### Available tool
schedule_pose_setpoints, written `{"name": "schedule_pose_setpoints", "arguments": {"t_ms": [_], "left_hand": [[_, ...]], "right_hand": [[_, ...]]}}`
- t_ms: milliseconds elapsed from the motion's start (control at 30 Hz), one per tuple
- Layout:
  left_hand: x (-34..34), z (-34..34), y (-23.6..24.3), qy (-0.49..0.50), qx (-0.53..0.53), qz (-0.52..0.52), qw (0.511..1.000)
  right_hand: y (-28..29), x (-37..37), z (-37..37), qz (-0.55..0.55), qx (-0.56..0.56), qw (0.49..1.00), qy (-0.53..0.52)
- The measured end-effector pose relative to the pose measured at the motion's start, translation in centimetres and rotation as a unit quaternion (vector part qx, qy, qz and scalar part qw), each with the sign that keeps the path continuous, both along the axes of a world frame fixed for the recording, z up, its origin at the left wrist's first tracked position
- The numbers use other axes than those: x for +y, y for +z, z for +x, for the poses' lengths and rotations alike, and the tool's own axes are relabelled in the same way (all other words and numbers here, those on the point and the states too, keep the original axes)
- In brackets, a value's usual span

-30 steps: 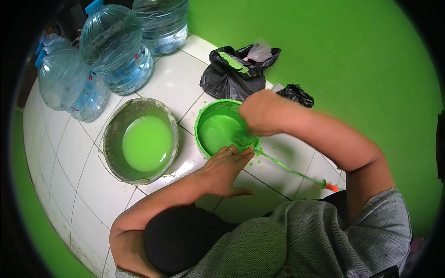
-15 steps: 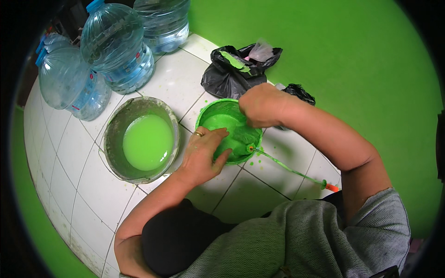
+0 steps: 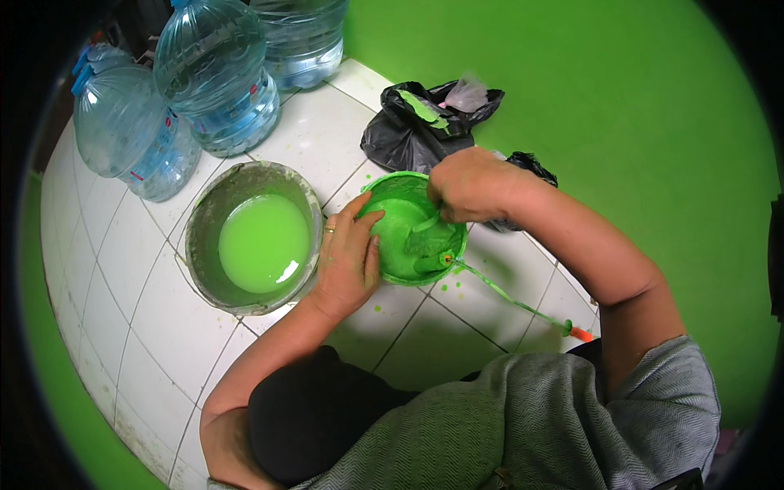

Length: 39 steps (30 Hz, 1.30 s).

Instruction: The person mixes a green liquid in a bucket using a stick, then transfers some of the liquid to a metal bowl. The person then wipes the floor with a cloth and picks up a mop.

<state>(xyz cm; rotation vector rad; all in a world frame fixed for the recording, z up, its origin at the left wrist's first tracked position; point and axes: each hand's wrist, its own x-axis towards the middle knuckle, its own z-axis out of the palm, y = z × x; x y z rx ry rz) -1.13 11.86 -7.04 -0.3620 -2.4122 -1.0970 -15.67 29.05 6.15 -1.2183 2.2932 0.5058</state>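
A small bucket of green paint (image 3: 392,215) stands on the tiles, its walls smeared with green. My left hand (image 3: 347,260), with a ring on one finger, grips its left rim, fingers and thumb curled over the edge. Above the far right rim, my right hand (image 3: 472,186) is closed around a paint-covered stick (image 3: 425,222) that dips into the paint. Its upper end is hidden in my fist. A small paint roller (image 3: 445,259) leans in the bucket at the near right, its thin rod reaching out to an orange handle (image 3: 581,335).
Left of the paint stands a larger, dirty bucket (image 3: 196,253) with pale green liquid. Several big water bottles (image 3: 216,90) are at the far left. A black plastic bag (image 3: 404,139) sits by the green wall (image 3: 621,122), with another dark bag (image 3: 532,166) behind my right wrist.
My left hand has drawn back from over the paint to the bucket's left rim. My right hand has shifted slightly, and more of the stick shows. The view has moved a little.
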Motion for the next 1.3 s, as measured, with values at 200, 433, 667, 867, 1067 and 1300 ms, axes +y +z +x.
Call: {"name": "schedule_pose_setpoints", "arguments": {"t_ms": [200, 433, 667, 867, 1067, 1300], "left_hand": [[0.0, 0.0, 0.5, 0.002, -0.005, 0.024, 1.0], [-1.0, 0.9, 0.2, 0.02, -0.026, 0.046, 0.998], [-1.3, 0.4, 0.6, 0.033, 0.008, 0.034, 0.999], [-1.2, 0.8, 0.4, 0.02, -0.033, 0.063, 0.997], [-1.2, 0.7, 0.4, 0.021, -0.039, 0.072, 0.996], [-1.3, 0.8, 0.2, 0.027, -0.028, 0.072, 0.997]], "right_hand": [[-6.0, -1.3, 2.0, 0.09, 0.001, 0.995, 0.054], [-5.1, -0.9, -0.1, -0.007, 0.051, 0.999, 0.014], [-7.1, -1.8, 3.7, 0.068, -0.02, 0.997, 0.022], [-13.8, 0.1, 2.0, -0.003, 0.021, 1.0, 0.005], [-10.7, 0.9, 0.6, -0.16, 0.073, 0.984, -0.038], [-5.6, -1.8, 5.6, 0.028, -0.021, 0.999, -0.004]]}}
